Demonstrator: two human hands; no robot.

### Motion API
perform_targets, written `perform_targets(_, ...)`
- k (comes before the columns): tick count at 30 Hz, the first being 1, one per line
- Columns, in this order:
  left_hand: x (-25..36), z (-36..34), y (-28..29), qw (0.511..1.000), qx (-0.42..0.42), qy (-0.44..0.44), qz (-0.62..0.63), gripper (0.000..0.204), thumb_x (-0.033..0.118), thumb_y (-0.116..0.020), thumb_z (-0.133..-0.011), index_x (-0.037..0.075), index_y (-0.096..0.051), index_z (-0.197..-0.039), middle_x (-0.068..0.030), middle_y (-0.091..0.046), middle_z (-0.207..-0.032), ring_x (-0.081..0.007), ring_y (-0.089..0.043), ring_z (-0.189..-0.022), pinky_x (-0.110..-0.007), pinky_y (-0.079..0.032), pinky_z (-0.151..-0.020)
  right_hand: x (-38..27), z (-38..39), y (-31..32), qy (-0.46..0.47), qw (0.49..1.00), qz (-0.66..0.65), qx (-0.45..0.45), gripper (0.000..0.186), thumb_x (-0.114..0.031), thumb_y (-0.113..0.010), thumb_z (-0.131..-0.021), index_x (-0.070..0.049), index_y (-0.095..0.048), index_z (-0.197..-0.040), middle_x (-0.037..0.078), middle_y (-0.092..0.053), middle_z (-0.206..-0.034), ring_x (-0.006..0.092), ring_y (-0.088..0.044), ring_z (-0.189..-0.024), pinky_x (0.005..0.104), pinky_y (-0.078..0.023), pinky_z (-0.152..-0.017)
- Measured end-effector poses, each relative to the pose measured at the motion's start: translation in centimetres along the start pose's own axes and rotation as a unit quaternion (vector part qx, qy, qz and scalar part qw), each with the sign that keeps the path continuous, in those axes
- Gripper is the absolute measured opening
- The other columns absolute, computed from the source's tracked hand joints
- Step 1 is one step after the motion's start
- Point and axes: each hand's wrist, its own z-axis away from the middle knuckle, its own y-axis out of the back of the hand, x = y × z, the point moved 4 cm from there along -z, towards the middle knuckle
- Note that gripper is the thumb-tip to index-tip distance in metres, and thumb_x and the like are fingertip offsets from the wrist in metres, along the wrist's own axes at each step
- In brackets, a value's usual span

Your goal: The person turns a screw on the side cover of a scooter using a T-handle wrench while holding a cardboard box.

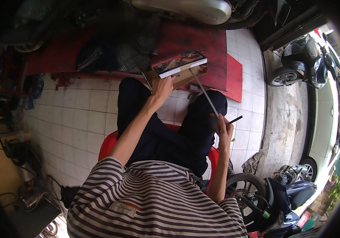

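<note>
Left hand (163, 88) gripped the box (180, 63) near the red platform's (213, 47) front edge, right hand's (225, 129) grip holding a rod (206, 94); two-handed handling step, judged to call for steady support next.

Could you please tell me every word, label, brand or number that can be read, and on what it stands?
Rounded silver motorcycle cover: lettering, not copied here.
Pale and orange patch on the striped cloth shirt: print too small to read.
Dark-topped, white-edged rectangular box: any print too blurred.
</note>
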Motion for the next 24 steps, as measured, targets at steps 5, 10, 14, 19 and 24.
perform_targets(5,3.3,4.6,5.8,0.985,0.068,-0.046,0.153,0.01,0.008,-0.061,-0.099,-0.001,-0.057,-0.102,-0.0134,-0.068,-0.084,-0.0317,-0.065,-0.071,-0.042,-0.05,-0.068,0.5,1.5,2.5,0.023,0.999,0.005,0.027,0.039,-0.03,-0.054,-0.106,0.003,-0.073,-0.097,-0.01,-0.031,-0.06,0.0025,-0.023,-0.054,0.0269,-0.014,-0.051)
perform_targets(10,4.9,4.2,11.1,0.945,0.023,0.065,0.319,0.007,0.004,-0.057,-0.1,0.0,-0.053,-0.104,-0.0139,-0.064,-0.088,-0.023,-0.064,-0.069,-0.033,-0.049,-0.063,-1.0,1.3,3.9,-0.042,0.998,0.021,-0.043,0.041,-0.035,-0.051,-0.107,-0.003,-0.059,-0.081,-0.007,-0.029,-0.065,0.0047,-0.022,-0.059,0.0265,-0.016,-0.055)
perform_targets(14,3.3,2.5,14.2,0.943,0.083,0.048,0.319,0.011,0.013,-0.054,-0.104,0.002,-0.053,-0.106,-0.0108,-0.061,-0.085,-0.0185,-0.06,-0.074,-0.031,-0.048,-0.067,-2.1,1.4,4.7,-0.046,0.994,0.038,-0.087,0.035,-0.029,-0.049,-0.108,-0.002,-0.06,-0.089,-0.007,-0.03,-0.068,0.0046,-0.023,-0.062,0.0252,-0.018,-0.058)
perform_targets(19,1.5,0.0,16.9,0.932,0.04,0.04,0.359,0.017,0.02,-0.056,-0.105,0.004,-0.057,-0.1,-0.0037,-0.059,-0.078,-0.0112,-0.057,-0.07,-0.027,-0.045,-0.063,-2.4,1.2,5.4,0.033,0.993,0.085,-0.076,0.036,-0.025,-0.044,-0.11,0.0,-0.06,-0.09,-0.006,-0.033,-0.072,0.0064,-0.025,-0.068,0.0249,-0.021,-0.061)
perform_targets(24,1.6,-1.5,19.8,0.952,0.011,-0.001,0.307,0.017,0.017,-0.057,-0.104,0.003,-0.06,-0.094,-0.0034,-0.06,-0.077,-0.0105,-0.058,-0.066,-0.027,-0.045,-0.06,-5.2,1.4,5.1,0.074,0.985,0.152,-0.02,0.042,-0.034,-0.046,-0.109,0.0,-0.06,-0.089,-0.005,-0.032,-0.07,0.0075,-0.025,-0.066,0.026,-0.022,-0.061)
